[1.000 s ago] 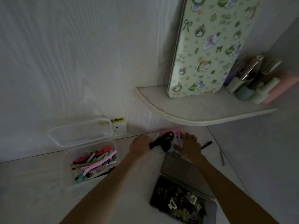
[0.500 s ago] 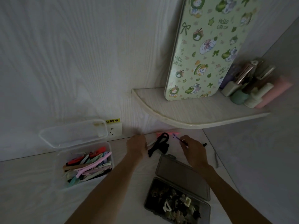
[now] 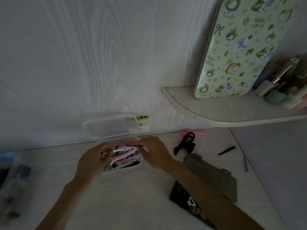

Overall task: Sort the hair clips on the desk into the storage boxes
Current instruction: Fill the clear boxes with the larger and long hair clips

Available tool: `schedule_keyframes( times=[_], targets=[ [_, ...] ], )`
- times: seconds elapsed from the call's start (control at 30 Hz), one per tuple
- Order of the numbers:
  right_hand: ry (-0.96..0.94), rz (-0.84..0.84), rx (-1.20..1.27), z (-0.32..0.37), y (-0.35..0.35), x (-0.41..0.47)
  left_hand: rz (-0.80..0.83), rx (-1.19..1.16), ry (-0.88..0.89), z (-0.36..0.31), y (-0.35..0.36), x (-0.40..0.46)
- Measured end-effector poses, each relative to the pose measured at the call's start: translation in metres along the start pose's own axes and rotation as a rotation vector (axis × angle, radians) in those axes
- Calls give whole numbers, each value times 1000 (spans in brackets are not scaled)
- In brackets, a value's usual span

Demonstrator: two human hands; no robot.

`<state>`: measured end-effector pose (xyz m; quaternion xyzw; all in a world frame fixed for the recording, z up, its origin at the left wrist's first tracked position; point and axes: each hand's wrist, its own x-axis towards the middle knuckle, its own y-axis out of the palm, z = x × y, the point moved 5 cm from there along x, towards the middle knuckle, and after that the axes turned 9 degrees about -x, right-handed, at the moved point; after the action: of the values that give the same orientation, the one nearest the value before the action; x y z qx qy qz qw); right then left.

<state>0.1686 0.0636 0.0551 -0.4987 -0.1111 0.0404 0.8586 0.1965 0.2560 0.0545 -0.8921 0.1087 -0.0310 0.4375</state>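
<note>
A clear storage box [image 3: 134,165] with its lid [image 3: 109,128] open stands by the wall, full of coloured hair clips. Both my hands are over it. My left hand [image 3: 93,161] pinches a pale clip [image 3: 120,149] above the pile. At the box's right rim, my right hand [image 3: 154,152] has its fingertips closed on a thin dark clip [image 3: 137,145]. To the right, loose on the desk, lie a black bow clip [image 3: 184,145], a pink clip [image 3: 198,133], a slim black clip [image 3: 226,150] and a metal pin [image 3: 245,163].
A dark box [image 3: 176,191] of small clips lies at the lower right, its grey lid [image 3: 214,176] open; my right forearm crosses it. A shelf [image 3: 232,113] above carries a green patterned tin [image 3: 240,47] and bottles. Blurred blue items [image 3: 15,170] sit at the left edge.
Both hands moved left from the loose clips near the black bow to the clear box. The view shifted left with them.
</note>
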Motion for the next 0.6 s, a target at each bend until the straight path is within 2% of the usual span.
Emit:
schedule_keyframes(
  times=[0.07,0.17,0.23,0.3,0.37,0.43,0.5,0.53,0.6],
  targets=[
    [-14,-20,27,4,4,3,3,34,-9,5,-1,-3],
    [66,-113,37,-18,-13,-17,-96,77,-17,-4,-3,-5],
    [213,-217,15,-51,-36,-42,-110,25,39,-27,8,-2],
    [458,-290,-53,-96,-58,-73,-36,-55,174,-61,37,5],
    [722,-193,-83,-142,-66,-109,98,-81,401,-104,75,11],
    [862,11,-70,-172,-63,-144,297,-4,579,-142,123,14],
    [824,163,-80,-180,-57,-169,485,164,672,-166,165,16],
    [765,238,-102,-175,-52,-171,512,258,729,-170,174,19],
    [682,368,-150,-162,-46,-178,418,344,899,-182,185,24]
  ],
)
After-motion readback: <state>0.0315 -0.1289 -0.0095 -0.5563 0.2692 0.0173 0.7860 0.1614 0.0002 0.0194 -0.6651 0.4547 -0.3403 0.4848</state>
